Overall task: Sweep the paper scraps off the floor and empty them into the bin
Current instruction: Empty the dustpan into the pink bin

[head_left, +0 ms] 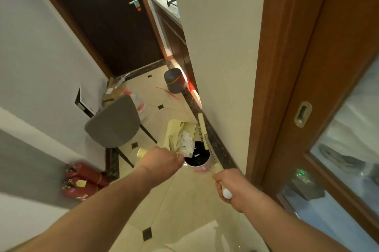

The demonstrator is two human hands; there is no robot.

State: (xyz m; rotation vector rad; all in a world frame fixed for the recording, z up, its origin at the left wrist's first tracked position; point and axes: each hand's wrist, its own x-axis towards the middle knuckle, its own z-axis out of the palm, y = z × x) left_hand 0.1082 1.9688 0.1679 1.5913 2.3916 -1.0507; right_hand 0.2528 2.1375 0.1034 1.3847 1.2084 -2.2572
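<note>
Two hands, each grip closed: left hand (162, 160) tilts one dustpan (180, 135) of scraps (187, 144) over one bin (198, 159); right hand (231, 188) holds one broom (207, 139).

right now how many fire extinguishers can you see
2, both red, lying side by side on the floor at lower left against the wall: one farther from the camera, one nearer with a yellow tag. Others may be hidden out of frame.

Both bare arms reach forward, left hand (162, 160) and right hand (233, 187) fisted.
</note>
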